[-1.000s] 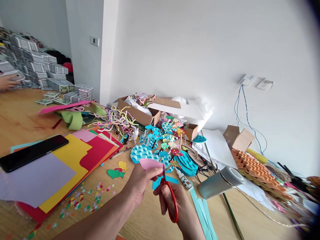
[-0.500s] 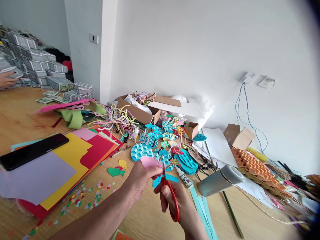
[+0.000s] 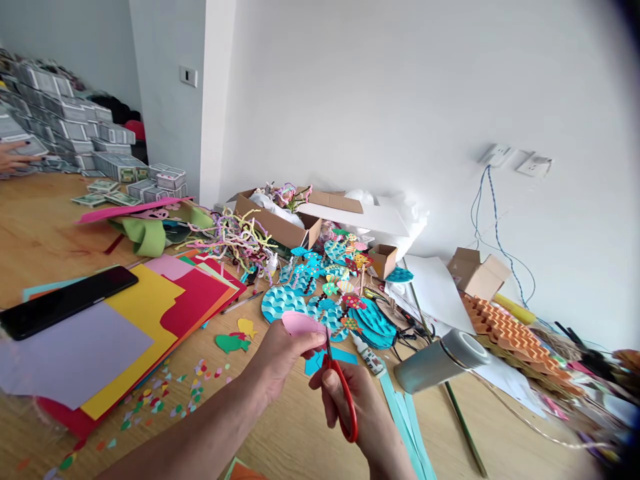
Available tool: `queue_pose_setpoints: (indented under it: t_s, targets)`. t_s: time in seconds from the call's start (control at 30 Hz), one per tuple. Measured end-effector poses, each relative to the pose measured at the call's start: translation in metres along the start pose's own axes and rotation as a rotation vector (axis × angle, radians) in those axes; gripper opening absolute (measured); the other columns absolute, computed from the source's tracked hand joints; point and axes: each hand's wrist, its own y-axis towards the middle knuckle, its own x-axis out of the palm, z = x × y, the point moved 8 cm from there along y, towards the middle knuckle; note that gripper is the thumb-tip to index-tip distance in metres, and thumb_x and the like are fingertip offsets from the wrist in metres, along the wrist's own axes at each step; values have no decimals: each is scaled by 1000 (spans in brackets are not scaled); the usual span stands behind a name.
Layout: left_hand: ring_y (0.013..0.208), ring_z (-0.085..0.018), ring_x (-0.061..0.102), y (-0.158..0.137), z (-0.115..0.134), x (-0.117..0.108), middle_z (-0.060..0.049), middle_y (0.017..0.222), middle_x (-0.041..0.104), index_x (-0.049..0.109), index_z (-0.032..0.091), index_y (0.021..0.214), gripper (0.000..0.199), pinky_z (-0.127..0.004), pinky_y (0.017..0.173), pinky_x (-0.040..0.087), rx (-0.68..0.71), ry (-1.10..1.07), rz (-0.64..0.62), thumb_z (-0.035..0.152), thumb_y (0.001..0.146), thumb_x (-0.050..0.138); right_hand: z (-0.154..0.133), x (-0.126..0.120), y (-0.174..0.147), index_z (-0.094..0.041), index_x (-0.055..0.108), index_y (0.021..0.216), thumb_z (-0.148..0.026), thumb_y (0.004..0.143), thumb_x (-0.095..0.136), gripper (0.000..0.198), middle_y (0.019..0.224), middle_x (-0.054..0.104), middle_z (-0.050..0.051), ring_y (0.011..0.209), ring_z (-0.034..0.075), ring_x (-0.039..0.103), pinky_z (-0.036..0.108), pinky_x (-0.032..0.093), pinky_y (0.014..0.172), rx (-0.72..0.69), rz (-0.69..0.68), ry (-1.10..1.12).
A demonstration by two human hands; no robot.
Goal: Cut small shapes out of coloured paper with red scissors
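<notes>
Near the middle of the table, my left hand (image 3: 280, 357) pinches a rounded piece of pink paper (image 3: 301, 324) between thumb and fingers. My right hand (image 3: 353, 400) is closed around the red handles of a pair of scissors (image 3: 345, 393). The scissor blades point away from me and meet the right edge of the pink paper. Just behind my hands lies a piece of blue paper (image 3: 337, 359). Left of them are a green paper fish (image 3: 231, 343) and a yellow paper fish (image 3: 247, 327).
Coloured paper sheets (image 3: 115, 350) with a black phone (image 3: 70, 301) lie at left, paper scraps (image 3: 193, 393) beside them. A grey thermos (image 3: 440, 361) stands at right by a glue bottle (image 3: 369, 357). Behind are a cardboard box (image 3: 285, 227) and fish decorations. A co-worker's hand (image 3: 15, 160) shows far left.
My hands, the pink paper and the scissors look almost unmoved. The co-worker's hand at far left has shifted slightly.
</notes>
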Motion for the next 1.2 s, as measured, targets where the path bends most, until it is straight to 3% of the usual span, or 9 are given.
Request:
queue_pose_setpoints:
  t_s: [0.27,0.63,1.2]
  targets:
    - [58,-11,47,1,-3,-1,-2,65,60,70,12,75,24,-24,57,38,-3,5,8,32,62,72,1,0,0,-13,56,70,-84,67,44,73,40,48,-2,35,8,35,22,26,40,5,7,-4]
    - [55,-10,43,1,1,2,2,56,51,60,14,60,15,-24,55,36,-7,37,-44,26,61,68,-1,0,-1,-14,54,71,-79,73,46,66,46,51,0,40,8,39,21,28,42,-55,-38,-18]
    - [57,-11,48,4,-3,1,0,60,56,64,13,67,17,-24,56,36,-40,58,-110,29,64,68,5,-2,-2,-11,58,75,-77,76,43,68,43,50,-1,38,7,35,21,26,42,-47,-46,-44]
